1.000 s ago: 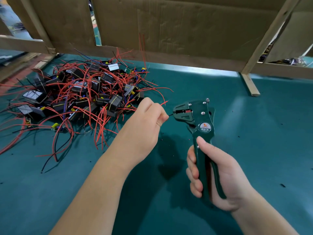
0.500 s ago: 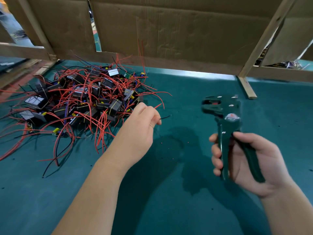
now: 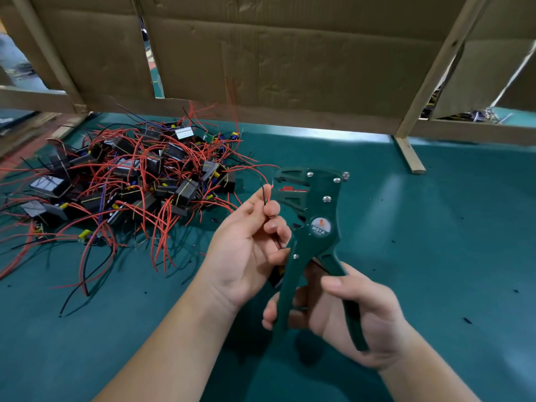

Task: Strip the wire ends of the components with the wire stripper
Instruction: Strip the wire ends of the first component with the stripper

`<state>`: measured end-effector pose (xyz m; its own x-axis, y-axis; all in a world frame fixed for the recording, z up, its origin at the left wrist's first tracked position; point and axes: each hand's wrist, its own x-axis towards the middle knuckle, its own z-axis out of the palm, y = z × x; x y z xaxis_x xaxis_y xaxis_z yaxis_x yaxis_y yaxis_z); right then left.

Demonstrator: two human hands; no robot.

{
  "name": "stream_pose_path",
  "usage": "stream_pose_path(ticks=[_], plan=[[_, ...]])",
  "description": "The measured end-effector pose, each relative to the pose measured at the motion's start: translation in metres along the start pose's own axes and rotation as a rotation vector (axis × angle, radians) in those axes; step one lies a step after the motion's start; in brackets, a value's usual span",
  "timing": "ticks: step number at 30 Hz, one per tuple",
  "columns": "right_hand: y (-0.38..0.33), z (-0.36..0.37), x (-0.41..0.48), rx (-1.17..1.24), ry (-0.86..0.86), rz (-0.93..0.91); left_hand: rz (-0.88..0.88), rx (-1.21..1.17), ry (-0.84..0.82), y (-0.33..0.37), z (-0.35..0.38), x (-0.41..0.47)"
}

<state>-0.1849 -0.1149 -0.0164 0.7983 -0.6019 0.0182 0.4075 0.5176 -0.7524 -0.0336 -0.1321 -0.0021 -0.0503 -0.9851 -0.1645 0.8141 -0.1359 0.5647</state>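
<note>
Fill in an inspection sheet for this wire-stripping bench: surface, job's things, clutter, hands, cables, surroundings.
Surface: teal mat covers the bench.
Job's things: green wire stripper, held upright; pile of black components at far left.
Clutter: small dark specks scattered on the mat.
Hands: left hand pinches red and black wire ends beside the stripper's head; right hand grips its handles.
Cables: red and black leads sprawl from the pile.
Surroundings: cardboard panels on a wooden frame behind.
</note>
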Motion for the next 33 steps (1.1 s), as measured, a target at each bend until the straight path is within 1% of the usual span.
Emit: stream_pose_path(ticks=[2,4,9,13,15,16,18,20,22,24,27,28,31,33], plan=[[0.001,0.003,0.003,-0.021,0.038,0.026,-0.058,-0.026,0.016,0.000,-0.002,0.001],[-0.002,0.001,0.003,-0.030,0.079,0.055,-0.038,-0.007,0.047,-0.001,-0.004,0.004],[-0.015,-0.007,-0.012,-0.094,0.081,0.185,0.274,0.049,0.160,0.007,-0.010,0.013],[-0.027,-0.014,-0.022,-0.035,0.043,0.242,0.384,0.000,0.170,0.032,-0.026,0.017],[-0.031,-0.017,-0.023,0.019,0.031,0.233,0.424,0.031,0.179,0.038,-0.032,0.018],[-0.033,-0.018,-0.024,0.034,0.030,0.222,0.432,0.108,0.192,0.038,-0.034,0.019],[-0.034,-0.019,-0.024,0.048,0.025,0.204,0.414,0.370,0.204,0.031,-0.034,0.019],[-0.035,-0.020,-0.025,0.062,0.003,0.197,0.339,0.612,0.146,0.023,-0.033,0.017],[-0.036,-0.020,-0.026,0.077,-0.032,0.197,0.235,0.719,0.042,0.016,-0.034,0.014],[-0.036,-0.020,-0.026,0.083,-0.059,0.206,0.160,0.709,-0.069,0.011,-0.033,0.011],[-0.033,-0.020,-0.024,0.074,-0.076,0.226,0.143,0.549,-0.165,0.004,-0.025,0.009],[-0.032,-0.020,-0.023,0.075,-0.081,0.234,0.166,0.511,-0.161,0.001,-0.023,0.008],[-0.029,-0.019,-0.022,0.079,-0.094,0.252,0.266,0.497,-0.076,-0.002,-0.019,0.008],[-0.029,-0.019,-0.021,0.081,-0.095,0.264,0.302,0.471,-0.028,-0.001,-0.017,0.008]])
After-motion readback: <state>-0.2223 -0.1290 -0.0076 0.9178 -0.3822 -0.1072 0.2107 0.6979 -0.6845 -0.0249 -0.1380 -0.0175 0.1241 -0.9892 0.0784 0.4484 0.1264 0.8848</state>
